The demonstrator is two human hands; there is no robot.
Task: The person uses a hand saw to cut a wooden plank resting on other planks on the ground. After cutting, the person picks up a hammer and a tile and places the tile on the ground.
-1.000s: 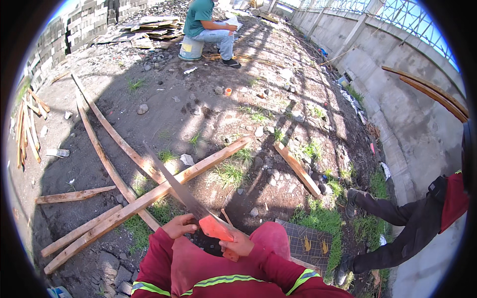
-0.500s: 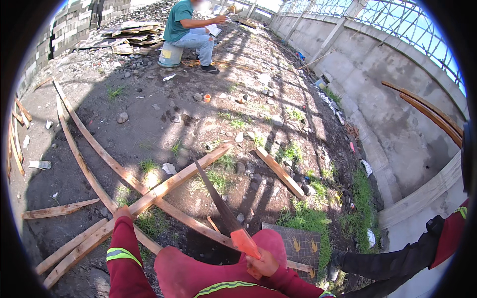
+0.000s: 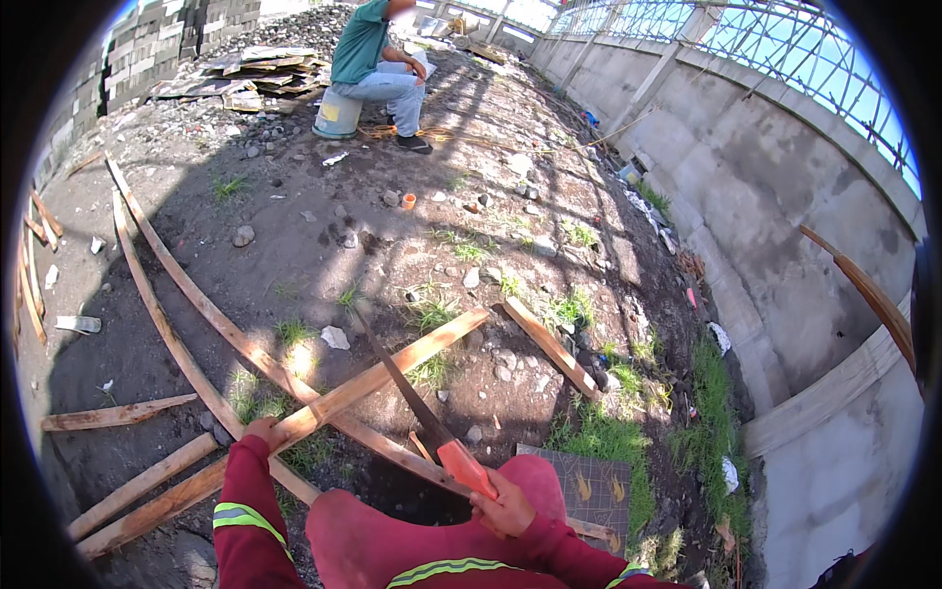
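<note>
The wooden beam point(image 3: 339, 399) lies diagonally across a long plank point(image 3: 392, 450). Compared with half a second ago, its far end sits farther right and a gap separates it from the short plank point(image 3: 145, 487), suggesting repositioning. The left hand point(image 3: 261, 428) closes over the beam. The right hand point(image 3: 505, 508) grips the saw point(image 3: 429, 422); blade contact is unclear.

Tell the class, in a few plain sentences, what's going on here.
Someone's right hand grips an orange-handled saw, its blade reaching over a wooden beam; whether the teeth touch is unclear. The left hand is on the beam, which lies across two long wooden strips. Farther off, a person in a teal top sits on a bucket.
</note>
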